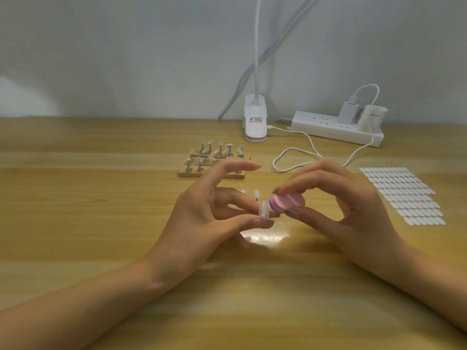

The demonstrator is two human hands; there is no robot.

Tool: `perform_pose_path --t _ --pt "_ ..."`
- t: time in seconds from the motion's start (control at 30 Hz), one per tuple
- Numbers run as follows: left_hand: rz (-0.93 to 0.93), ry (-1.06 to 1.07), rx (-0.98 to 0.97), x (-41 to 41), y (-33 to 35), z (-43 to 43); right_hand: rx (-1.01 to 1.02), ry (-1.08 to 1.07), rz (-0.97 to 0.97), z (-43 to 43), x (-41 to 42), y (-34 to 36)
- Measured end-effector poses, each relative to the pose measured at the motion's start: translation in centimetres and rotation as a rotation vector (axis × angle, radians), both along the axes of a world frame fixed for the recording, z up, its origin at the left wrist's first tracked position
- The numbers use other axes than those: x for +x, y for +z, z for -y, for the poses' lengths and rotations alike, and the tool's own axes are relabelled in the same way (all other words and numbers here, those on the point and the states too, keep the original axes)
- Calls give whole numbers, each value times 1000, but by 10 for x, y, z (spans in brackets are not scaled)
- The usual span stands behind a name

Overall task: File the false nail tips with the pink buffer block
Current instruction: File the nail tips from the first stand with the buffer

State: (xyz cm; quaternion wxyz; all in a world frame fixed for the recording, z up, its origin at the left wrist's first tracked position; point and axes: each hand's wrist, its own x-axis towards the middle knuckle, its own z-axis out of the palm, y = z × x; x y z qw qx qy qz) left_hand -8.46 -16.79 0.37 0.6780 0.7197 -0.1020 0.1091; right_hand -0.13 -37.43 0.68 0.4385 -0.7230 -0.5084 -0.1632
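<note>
Head view: my left hand (202,218) pinches a clear curved nail tip (263,209); my right hand (353,205) grips the rounded pink buffer block (288,202) beside it. White clip-lamp label (255,120): unreadable.

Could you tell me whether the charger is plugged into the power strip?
Plugged in: the charger stands seated against the top face of the strip.

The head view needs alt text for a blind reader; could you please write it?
A person's left hand pinches a clear false nail tip beside a pink buffer block gripped by the right hand. Behind, on the wooden table, stand more tips on holders.
</note>
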Motion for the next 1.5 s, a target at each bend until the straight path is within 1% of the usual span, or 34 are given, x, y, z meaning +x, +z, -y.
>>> perform_pose_path --t 0.17,0.3,0.4,0.53,0.63,0.73,0.77,0.87,1.0,1.13,1.23,1.37,1.47,1.5 --pt "11 28 -12 0 0 0 5 -19 23 0 -5 5" --pt "48 20 75 -1 0 -1 -42 -46 155 -4 -15 4" --pt "55 29 106 0 0 -1 -78 -90 164 -5 -14 5" --pt "49 42 124 0 0 -1 -113 -86 218 -4 -15 4" --pt "46 43 140 -1 1 0 -86 -110 170 -5 -13 4" --pt "39 42 134 -2 2 1 -103 -75 211 -7 -16 3" --pt "42 40 143 -2 2 2 -109 -85 220 -7 -16 3" --pt "46 51 144 -2 2 3 -77 -142 170 -4 -13 6" --pt "76 61 225 -4 3 3 -115 -99 240 -7 -20 5" --pt "80 81 231 -4 4 3 -102 -150 213 -5 -17 8" --pt "94 75 280 -5 3 3 -129 -90 251 -7 -21 4" --pt "77 83 267 -5 5 4 -85 -158 161 -2 -13 7" --pt "95 79 294 -7 5 5 -69 -126 156 -2 -12 5" --pt "95 66 291 -7 5 5 -64 -114 123 -2 -12 4"
